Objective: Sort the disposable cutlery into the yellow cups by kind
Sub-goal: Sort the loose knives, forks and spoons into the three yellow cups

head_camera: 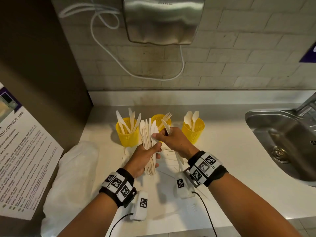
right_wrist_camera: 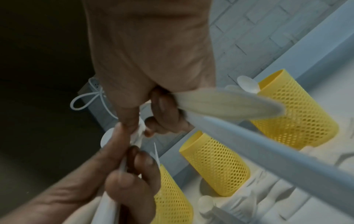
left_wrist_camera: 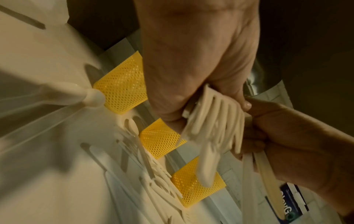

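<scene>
Pale brick tiles cover the wall behind a white worktop, and a steel hand dryer hangs on this wall with a white cable looping below it. On the right a steel sink is set into the worktop.

Three yellow cups stand in a row near the back wall. In the left cup there are knives, the middle cup has a fork standing in it, and the right cup holds spoons.

The left hand is closed around a bundle of cutlery, held upright in front of the left and middle cups. The right hand pinches one piece at the top of this bundle with thumb and forefinger, while its other fingers are curled around a knife that points up and away.

More loose cutlery lies on the worktop in front of the cups, partly under the hands. A white plastic bag lies at the left, beside a printed notice about microwave use.
</scene>
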`<state>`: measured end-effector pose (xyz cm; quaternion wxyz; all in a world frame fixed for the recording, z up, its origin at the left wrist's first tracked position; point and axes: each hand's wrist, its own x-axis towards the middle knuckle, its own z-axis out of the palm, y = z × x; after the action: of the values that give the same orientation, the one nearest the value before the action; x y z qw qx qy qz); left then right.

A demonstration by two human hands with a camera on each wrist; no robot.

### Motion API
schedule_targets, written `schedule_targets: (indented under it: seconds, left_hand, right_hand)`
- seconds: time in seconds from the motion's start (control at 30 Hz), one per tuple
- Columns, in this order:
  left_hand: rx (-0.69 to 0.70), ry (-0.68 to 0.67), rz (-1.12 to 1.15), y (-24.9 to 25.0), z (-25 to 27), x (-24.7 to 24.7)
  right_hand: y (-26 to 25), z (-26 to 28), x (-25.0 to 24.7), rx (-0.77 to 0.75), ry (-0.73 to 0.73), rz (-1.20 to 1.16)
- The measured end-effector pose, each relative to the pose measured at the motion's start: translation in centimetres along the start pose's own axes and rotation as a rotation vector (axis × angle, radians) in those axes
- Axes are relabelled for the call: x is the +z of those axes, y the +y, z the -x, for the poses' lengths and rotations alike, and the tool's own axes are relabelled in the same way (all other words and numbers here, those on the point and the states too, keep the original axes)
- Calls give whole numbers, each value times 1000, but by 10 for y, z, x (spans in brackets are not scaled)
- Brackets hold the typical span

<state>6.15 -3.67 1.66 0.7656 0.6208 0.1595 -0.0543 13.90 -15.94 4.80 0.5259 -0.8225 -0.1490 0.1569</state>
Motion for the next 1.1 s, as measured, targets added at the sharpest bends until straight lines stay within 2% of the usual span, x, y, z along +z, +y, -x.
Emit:
schedule_targets:
  seconds: [0.23,0.4,0.5,0.63,0.77,0.9,1.1]
  left_hand:
    - [-90,-24,103,4,-1,-1]
    - [-78,7,67,0,-2,-3]
    - [-75,9,61,-2,-3,-3]
    - [-40,3,28,-3,-2,-1]
    - [2,18,5,-3,-2,0]
    - [12,12,5,-2,1,0]
    - [32,9,-41,-3,4,0]
  right_hand:
    - [0,-9,-7,-85,154,12]
    - [2,-20,-17,-36,335,-130]
    - [2,-23,-24,-10,420,-39]
    - [11,-20,-19,2,309,-11]
    - [9,-9,-8,6,189,-202]
    - [9,-10,2,-86,241,-165]
    - [12,-13,7,-81,222,-232]
